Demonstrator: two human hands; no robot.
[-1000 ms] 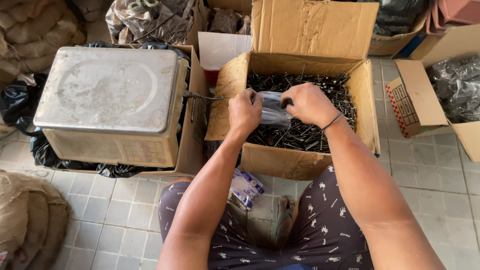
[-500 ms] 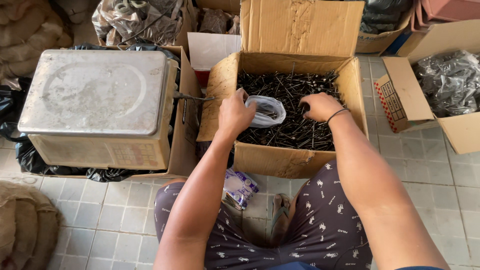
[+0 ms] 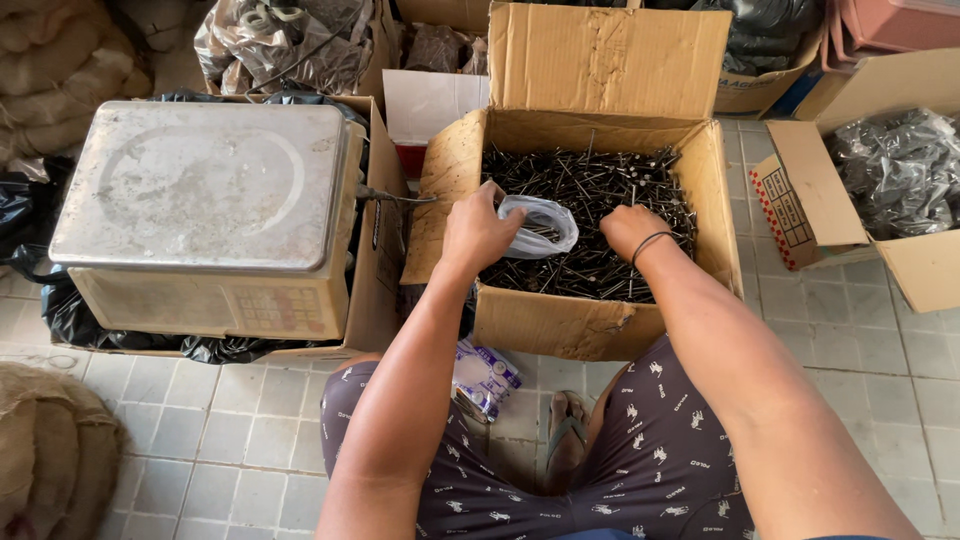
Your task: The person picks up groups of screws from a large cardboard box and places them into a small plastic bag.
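Plastic bag, small and clear, is gripped at its rim by the left hand over a cardboard box of dark nails. Just beside it, the right hand digs into the nails, fingers hidden, grip unclear.

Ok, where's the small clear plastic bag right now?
In the head view, the clear plastic bag is over the open cardboard box of dark nails, near centre frame, held open by the left hand, with the right hand just beside it.

Right hand fingers buried in nails — grip unseen.
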